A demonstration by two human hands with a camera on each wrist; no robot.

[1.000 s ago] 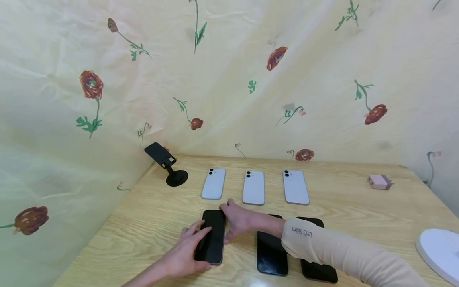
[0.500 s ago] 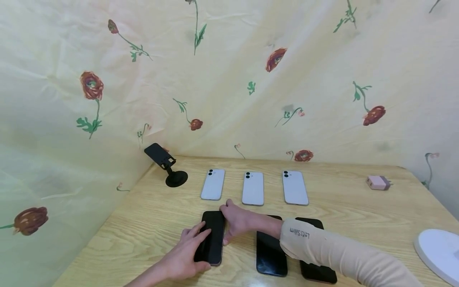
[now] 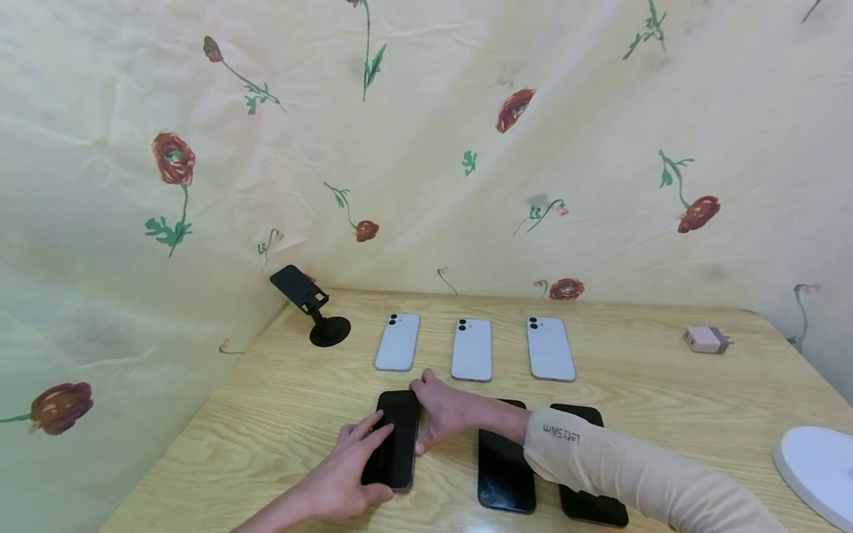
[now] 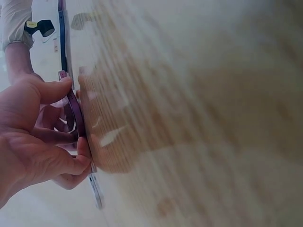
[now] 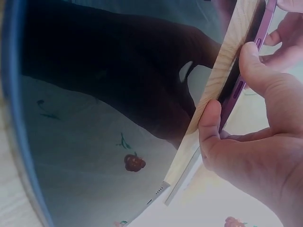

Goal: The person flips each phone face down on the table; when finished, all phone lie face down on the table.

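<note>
A dark-screened phone [image 3: 400, 433] with a purple rim [image 4: 75, 118] lies screen up at the left of the near row on the wooden table [image 3: 280, 414]. My left hand [image 3: 343, 466] holds its near left part, fingers on the glass and thumb at the bottom edge; in the left wrist view that hand [image 4: 38, 137] pinches the rim. My right hand [image 3: 445, 411] grips the phone's far right corner. In the right wrist view the thumb and fingers of that hand [image 5: 255, 142] curl round the purple edge [image 5: 239, 90]. Whether the phone is off the table cannot be told.
Two more dark phones [image 3: 505, 463] [image 3: 589, 481] lie to the right, partly under my right sleeve. Three white phones [image 3: 472, 349] lie face down behind. A black phone stand [image 3: 309, 303] is back left, a pink charger [image 3: 706, 339] back right, a white round base [image 3: 816, 466] at the right edge.
</note>
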